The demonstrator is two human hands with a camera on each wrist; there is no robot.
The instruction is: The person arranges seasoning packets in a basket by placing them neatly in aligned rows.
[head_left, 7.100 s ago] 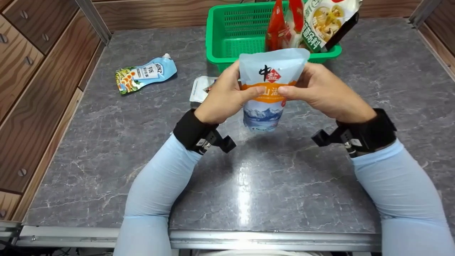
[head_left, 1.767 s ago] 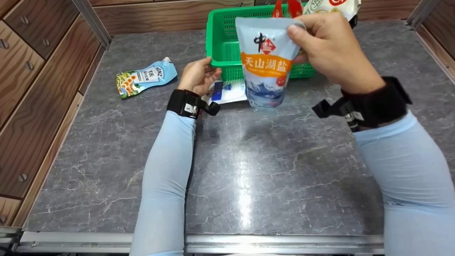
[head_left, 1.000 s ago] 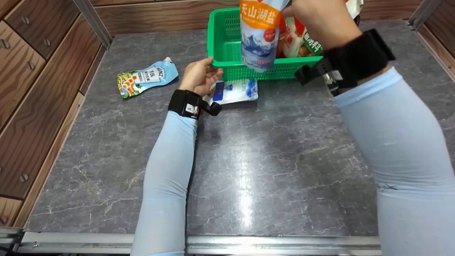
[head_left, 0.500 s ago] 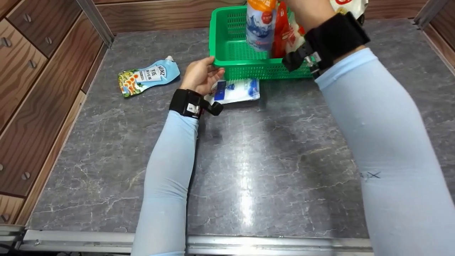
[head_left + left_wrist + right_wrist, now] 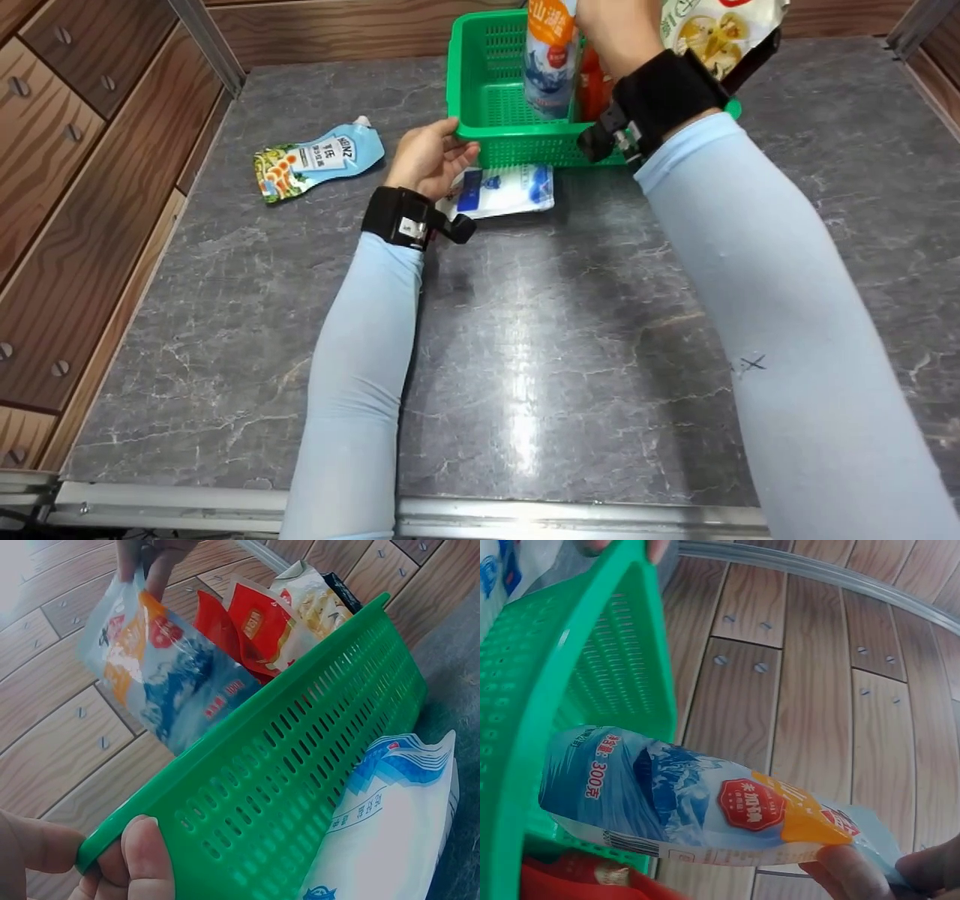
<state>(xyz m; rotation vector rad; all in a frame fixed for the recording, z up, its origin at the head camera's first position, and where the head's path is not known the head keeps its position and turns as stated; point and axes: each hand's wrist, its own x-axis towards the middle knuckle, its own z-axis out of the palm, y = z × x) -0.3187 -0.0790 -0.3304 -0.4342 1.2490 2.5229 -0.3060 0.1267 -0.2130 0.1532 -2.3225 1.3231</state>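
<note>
My right hand pinches the top of a light blue and orange salt pouch. The pouch hangs upright inside the green basket, its lower end below the rim; the right wrist view shows its base between the basket walls. At the basket's near left corner my left hand grips the rim, with the thumb over it and fingers curled beneath, as the left wrist view shows. Red packets and a white and green food pouch stand in the basket's right part. My right fingertips are out of the head view.
A white and blue packet lies flat before the basket, partly behind my left hand. Farther left on the grey table lies a blue Heinz spout pouch. Wood-patterned panels bound the table at the back and left.
Both hands held the salt pouch at first. The left hand then took the basket's rim, while the right carried the pouch forward and lowered it into the basket beside the red packets.
</note>
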